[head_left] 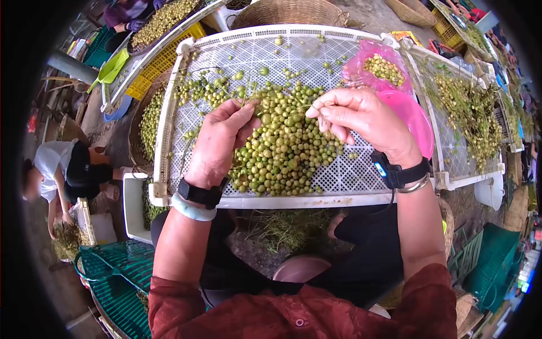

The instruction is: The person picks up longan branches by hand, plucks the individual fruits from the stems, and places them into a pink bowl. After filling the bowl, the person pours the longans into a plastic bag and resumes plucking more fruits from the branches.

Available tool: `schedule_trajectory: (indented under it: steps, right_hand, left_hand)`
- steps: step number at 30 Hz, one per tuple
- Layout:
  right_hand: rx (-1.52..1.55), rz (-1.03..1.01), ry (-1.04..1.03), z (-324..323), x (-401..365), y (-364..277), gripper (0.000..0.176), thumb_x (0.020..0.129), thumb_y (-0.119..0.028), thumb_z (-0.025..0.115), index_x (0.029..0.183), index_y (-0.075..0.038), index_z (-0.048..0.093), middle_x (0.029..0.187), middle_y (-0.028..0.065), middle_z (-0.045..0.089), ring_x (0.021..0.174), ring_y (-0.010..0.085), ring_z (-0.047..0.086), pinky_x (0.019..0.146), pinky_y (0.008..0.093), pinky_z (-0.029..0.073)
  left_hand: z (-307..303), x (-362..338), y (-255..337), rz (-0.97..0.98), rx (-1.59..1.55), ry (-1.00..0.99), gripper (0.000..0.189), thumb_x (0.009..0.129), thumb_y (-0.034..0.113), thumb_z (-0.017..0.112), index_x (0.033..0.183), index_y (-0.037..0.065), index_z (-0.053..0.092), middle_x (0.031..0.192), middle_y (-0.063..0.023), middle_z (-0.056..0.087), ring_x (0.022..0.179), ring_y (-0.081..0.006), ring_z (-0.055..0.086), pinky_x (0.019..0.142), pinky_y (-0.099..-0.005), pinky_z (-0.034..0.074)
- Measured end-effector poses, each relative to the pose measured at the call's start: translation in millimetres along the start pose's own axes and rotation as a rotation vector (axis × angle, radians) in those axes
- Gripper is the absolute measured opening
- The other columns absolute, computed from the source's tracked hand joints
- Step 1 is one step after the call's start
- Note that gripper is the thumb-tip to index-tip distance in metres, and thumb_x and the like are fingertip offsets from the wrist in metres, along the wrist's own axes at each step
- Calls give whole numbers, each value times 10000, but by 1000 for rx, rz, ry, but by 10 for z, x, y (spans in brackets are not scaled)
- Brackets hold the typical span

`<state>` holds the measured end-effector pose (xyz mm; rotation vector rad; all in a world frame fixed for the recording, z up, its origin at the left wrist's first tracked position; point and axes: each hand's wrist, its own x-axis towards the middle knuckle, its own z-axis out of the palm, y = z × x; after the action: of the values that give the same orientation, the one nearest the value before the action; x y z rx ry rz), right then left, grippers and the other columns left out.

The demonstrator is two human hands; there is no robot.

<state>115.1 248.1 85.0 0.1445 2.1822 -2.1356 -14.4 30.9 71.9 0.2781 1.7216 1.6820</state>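
Note:
A heap of small round green-yellow fruits (282,152) lies on a white mesh tray (293,201) in front of me. Above the heap's left side, my left hand (220,135) is closed, its thumb and fingers pinching a thin green stem (244,97). My right hand (364,116) hovers over the right side of the heap with thumb and fingertips pinched together. Whatever is between those fingertips is too small to make out. More fruits and leafless stems are scattered toward the tray's far left.
A pink bag of paler fruits (384,70) and a pink basin (411,116) sit at the tray's right edge. Further right, another tray holds stemmed fruits (468,107). Wicker baskets (291,14) stand beyond and left. A person (56,164) bends at far left.

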Motion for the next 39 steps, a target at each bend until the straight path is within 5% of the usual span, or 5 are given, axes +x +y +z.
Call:
schedule_trajectory:
  steps: [14, 24, 29, 32, 39]
  right_hand:
    - [-828, -588, 428, 678, 208, 381, 259, 848, -83, 545, 1083, 12, 596, 888, 202, 612, 763, 353, 602, 674, 408, 487]
    - [227, -43, 228, 529, 99, 235, 260, 847, -97, 539, 1062, -25, 666, 687, 24, 604, 516, 33, 478, 476, 193, 405]
    - [-16, -78, 221, 373, 47, 78, 198, 842, -108, 575, 990, -42, 689, 702, -8, 603, 578, 38, 520, 538, 190, 442]
    - [-652, -612, 428, 201, 170, 263, 133, 828, -127, 624, 920, -54, 687, 745, -3, 619, 642, 58, 550, 602, 215, 467]
    - [-251, -273, 359, 411, 198, 160, 124, 812, -99, 663, 914, -38, 626, 721, 5, 625, 651, 56, 566, 597, 225, 460]
  left_hand:
    - [274, -26, -256, 145, -292, -80, 241, 832, -13, 621, 1058, 30, 548, 958, -34, 616, 853, -86, 574, 785, -225, 459]
    - [303, -88, -158, 83, -322, -122, 179, 850, -14, 558, 1018, 46, 566, 905, -42, 627, 765, -121, 612, 710, -238, 495]
    - [190, -100, -88, 38, -325, -218, 200, 850, -7, 557, 1038, 60, 549, 831, -13, 592, 666, -69, 543, 552, -193, 418]
    - [185, -126, -69, 7, -329, -229, 184, 854, 12, 563, 1029, 66, 548, 797, 10, 566, 582, -29, 428, 485, -172, 310]
    - [229, -134, -81, 1, -245, -257, 148, 865, 52, 569, 1012, 68, 564, 801, 14, 592, 576, -8, 397, 482, -158, 277]
